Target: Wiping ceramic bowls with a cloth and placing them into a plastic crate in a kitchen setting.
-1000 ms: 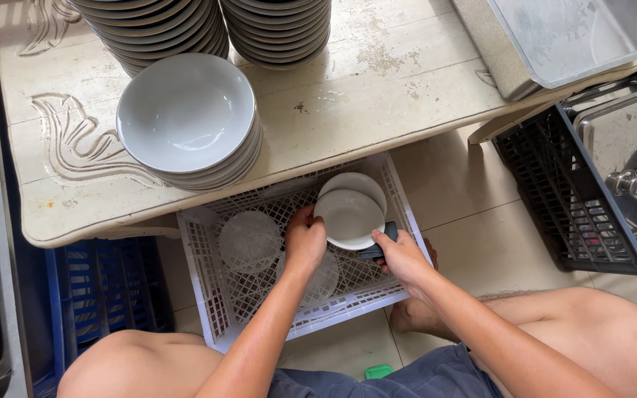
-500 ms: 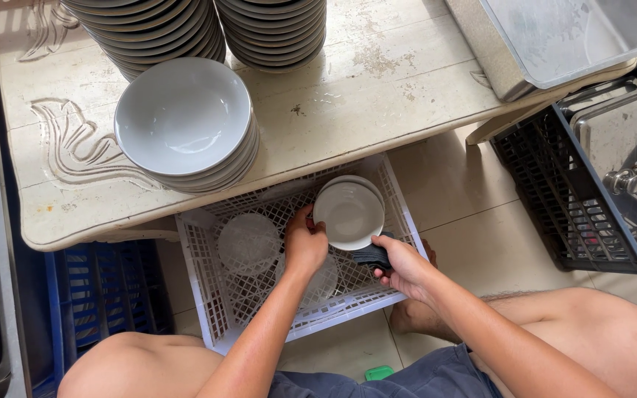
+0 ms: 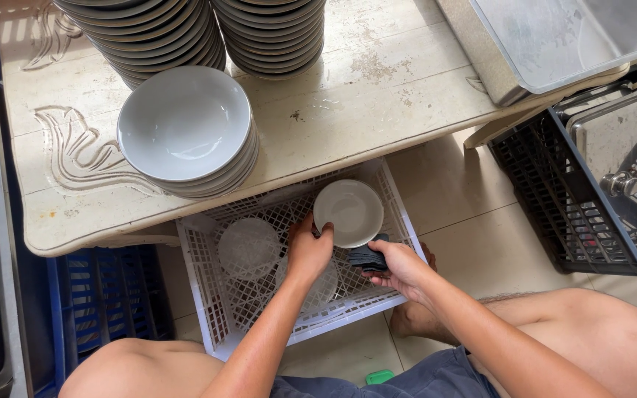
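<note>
Lifting a small grey bowl [image 3: 348, 212] out of the white lattice crate [image 3: 208, 284] appears to be the step in hand; the crate sits on the floor at centre frame, half under the pale table [image 3: 377, 96]; the bowl is at the crate's upper right, tilted, its hollow facing the camera.

Left hand [image 3: 307, 250]: fingers curled over the bowl's lower left rim, grasping it; forearm runs up from the lower centre of the frame, wrist straight.

Right hand [image 3: 399, 267]: closed around a dark stack of small dishes [image 3: 368, 257] just below the bowl, thumb on top; forearm comes in from the lower right, across a bare knee.

Two clear round lids or plates [image 3: 248, 247] lie flat in the crate's left half.

Judgement: next move calls for clearing the table edge directly above, then a free spot near the stack of grey bowls [image 3: 186, 133] at upper left; two taller piles [image 3: 270, 33] crowd the top edge.
</note>
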